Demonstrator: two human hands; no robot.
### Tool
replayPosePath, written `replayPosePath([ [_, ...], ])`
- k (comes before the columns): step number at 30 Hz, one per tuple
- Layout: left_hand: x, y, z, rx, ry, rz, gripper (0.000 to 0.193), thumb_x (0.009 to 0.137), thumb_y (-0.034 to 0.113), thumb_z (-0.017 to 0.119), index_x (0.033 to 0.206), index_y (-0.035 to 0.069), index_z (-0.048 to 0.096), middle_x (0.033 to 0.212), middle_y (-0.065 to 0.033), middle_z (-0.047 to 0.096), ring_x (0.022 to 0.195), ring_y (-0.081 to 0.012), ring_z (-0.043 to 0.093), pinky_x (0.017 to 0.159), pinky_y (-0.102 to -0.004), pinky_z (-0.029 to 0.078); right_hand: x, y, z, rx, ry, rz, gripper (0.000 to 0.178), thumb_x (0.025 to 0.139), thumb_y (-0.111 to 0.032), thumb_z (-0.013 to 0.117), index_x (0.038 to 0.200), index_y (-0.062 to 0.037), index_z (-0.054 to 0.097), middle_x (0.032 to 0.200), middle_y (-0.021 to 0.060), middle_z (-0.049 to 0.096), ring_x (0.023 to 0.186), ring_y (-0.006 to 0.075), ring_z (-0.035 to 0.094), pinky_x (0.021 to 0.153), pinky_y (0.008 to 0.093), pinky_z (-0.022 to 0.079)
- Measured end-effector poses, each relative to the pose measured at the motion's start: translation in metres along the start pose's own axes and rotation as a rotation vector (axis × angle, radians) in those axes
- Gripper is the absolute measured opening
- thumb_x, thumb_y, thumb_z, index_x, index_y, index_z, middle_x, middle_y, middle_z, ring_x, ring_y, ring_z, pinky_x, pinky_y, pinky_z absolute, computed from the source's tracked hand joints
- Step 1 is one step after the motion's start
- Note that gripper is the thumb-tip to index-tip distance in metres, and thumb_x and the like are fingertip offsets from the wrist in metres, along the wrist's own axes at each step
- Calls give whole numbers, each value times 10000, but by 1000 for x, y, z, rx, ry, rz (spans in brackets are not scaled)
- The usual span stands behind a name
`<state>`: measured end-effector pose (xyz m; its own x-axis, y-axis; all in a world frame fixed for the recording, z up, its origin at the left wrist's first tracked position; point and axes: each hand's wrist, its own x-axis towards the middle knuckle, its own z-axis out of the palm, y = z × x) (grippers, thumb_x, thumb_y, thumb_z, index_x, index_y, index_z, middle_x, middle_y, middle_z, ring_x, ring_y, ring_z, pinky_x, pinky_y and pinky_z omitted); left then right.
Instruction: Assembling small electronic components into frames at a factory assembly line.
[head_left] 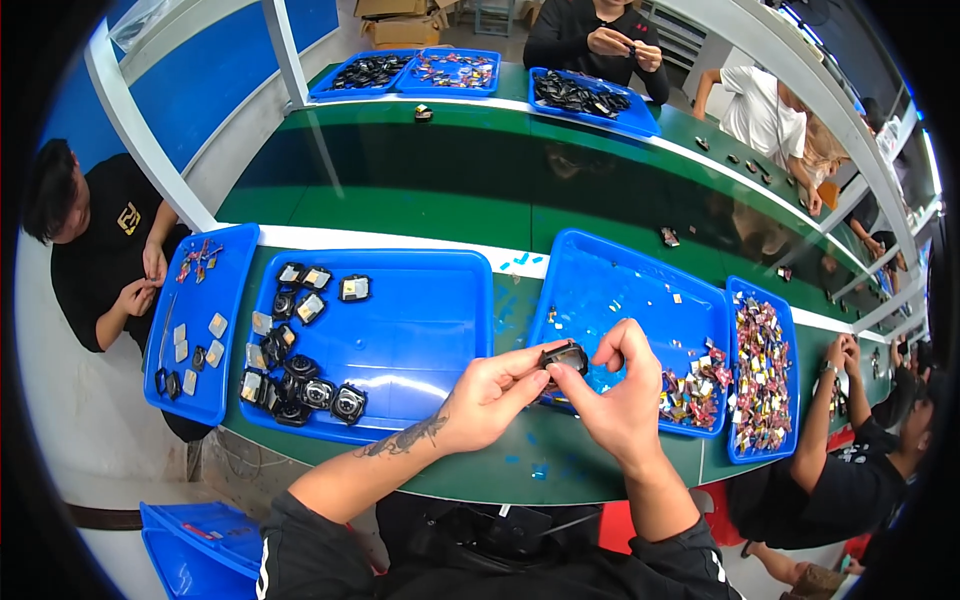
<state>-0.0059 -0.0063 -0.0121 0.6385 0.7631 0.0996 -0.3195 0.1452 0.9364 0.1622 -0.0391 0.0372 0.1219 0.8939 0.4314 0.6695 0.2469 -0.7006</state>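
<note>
Between my two hands is a small black plastic casing (566,354), held over the near edge of a blue tray. My left hand (490,400) grips its left side between thumb and fingers. The thumb of my right hand (620,400) presses on its near side, while the index finger curls above it. Whatever lies inside the casing is too small to make out. To the left, a blue tray (420,300) bears several black casings (300,365), some with pale square pieces on top. Under and beyond my hands, another blue tray (640,285) contains small red-wired parts (697,390).
A narrow blue tray (793,390) heaped with red-wired parts stands at right. At far left a person (110,250) works over another tray (205,400). Behind the green belt (430,185), trays of black parts (590,95) stand before another person. Blue scraps (540,470) litter the bench.
</note>
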Motion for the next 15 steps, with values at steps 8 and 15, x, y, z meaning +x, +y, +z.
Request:
replayPosePath([
  [8,5,9,4,-58,95,159,409,986,28,418,1384,-65,387,1317,-138,539,1191,-189,532,1020,-322,421,-13,19,17,889,-222,325,343,721,-48,793,940,-37,529,984,29,557,916,118,559,814,307,521],
  [15,2,12,9,201,329,270,360,952,-30,430,1302,0,508,1218,-147,578,1108,-212,579,961,-334,458,-18,8,27,455,-134,227,151,754,1,743,844,-8,622,850,68,648,794,151,658,674,281,546],
])
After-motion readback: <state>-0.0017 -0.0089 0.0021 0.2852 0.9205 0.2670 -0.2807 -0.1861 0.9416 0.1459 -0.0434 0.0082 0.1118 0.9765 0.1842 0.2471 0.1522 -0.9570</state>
